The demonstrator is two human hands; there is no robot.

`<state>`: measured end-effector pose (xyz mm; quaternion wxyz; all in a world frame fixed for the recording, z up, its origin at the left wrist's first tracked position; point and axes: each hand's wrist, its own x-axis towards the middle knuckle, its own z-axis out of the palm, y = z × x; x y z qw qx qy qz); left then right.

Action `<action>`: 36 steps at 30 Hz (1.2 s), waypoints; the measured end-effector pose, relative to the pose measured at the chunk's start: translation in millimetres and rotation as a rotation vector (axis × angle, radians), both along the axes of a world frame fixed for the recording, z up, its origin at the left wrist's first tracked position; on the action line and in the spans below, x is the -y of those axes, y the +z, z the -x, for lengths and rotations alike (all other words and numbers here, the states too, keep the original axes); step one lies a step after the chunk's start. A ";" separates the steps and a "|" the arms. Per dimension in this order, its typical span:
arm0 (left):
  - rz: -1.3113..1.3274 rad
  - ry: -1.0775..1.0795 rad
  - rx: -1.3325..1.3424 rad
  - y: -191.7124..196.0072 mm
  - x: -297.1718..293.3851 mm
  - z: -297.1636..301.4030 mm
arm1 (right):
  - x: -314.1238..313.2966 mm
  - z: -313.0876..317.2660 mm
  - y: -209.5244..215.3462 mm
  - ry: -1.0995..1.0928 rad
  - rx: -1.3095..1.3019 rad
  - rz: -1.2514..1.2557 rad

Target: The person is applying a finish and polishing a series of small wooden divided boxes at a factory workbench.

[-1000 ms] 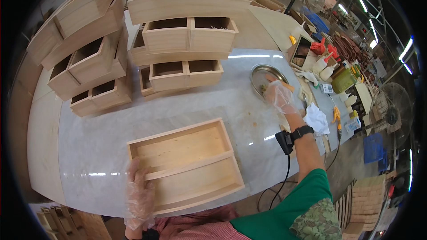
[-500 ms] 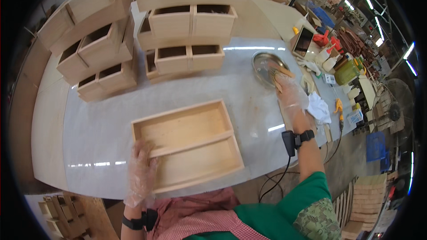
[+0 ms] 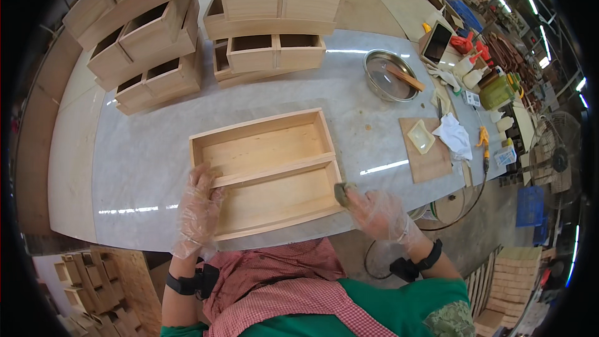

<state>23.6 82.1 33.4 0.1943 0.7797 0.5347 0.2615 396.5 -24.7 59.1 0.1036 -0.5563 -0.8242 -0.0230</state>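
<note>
A counter (image 3: pixel 143 168) with a glossy grey-white covering fills a workshop view from above; ceiling light glares off it in streaks. A shallow wooden box (image 3: pixel 281 196), split lengthwise by one divider, lies at its near edge before the wearer. Both hands wear clear plastic gloves. The left hand (image 3: pixel 198 212) grips the box's left end, fingers curled over the rim. The right hand (image 3: pixel 380 212) pinches a small dark pad (image 3: pixel 341 194) against the right end.

At the back stand two stacks of pale wooden boxes, one left (image 3: pixel 140 43), one central (image 3: pixel 274 6). To the right are a round metal bowl (image 3: pixel 377 81) with a flat wooden stick (image 3: pixel 409 79) leaning in it, a brown board (image 3: pixel 430 165) and a white cloth (image 3: pixel 453 137). Beyond, on the floor side, are a large fan (image 3: pixel 558 159) and a blue crate (image 3: pixel 530 203), under strip lights (image 3: pixel 535 3).

A blue-and-white packet (image 3: pixel 506 155) and a small white box (image 3: pixel 471 98) carry markings too small to read.
</note>
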 end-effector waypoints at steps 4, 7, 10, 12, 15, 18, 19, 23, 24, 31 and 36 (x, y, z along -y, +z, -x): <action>0.035 0.026 0.004 -2.7 -1.6 0.7 | -56.3 3.5 -12.1 -0.078 0.091 -0.050; 0.017 0.010 0.022 -2.6 -2.5 0.3 | -102.6 -3.0 -23.0 -0.114 0.043 -0.028; 0.079 0.016 0.075 -0.8 -2.9 0.0 | -138.8 -8.8 -34.1 -0.026 -0.099 -0.152; 0.085 0.017 0.056 0.5 -3.0 0.1 | -155.7 -11.4 -40.0 -0.004 -0.118 -0.197; 0.087 0.008 0.047 1.2 -3.5 0.5 | -172.9 -12.7 -44.4 -0.019 -0.125 -0.163; 0.063 -0.005 0.031 0.4 -4.9 0.8 | -186.4 -4.3 -42.4 0.051 -0.079 -0.234; 0.078 0.005 0.015 0.0 -5.2 0.8 | -189.3 2.1 -40.2 0.041 0.152 -0.292; 0.072 0.004 0.061 -1.5 -5.3 0.9 | -206.5 57.3 -34.1 0.054 0.048 -0.105; 0.070 0.019 0.061 -1.6 -4.6 1.1 | -210.6 76.2 -32.6 0.100 0.093 -0.132; 0.248 0.193 0.723 -3.3 3.6 8.4 | -229.5 191.1 -20.4 0.505 -0.228 -0.167; 0.543 0.223 1.060 -10.9 5.5 18.4 | -218.2 230.2 -7.4 0.530 -0.125 -0.169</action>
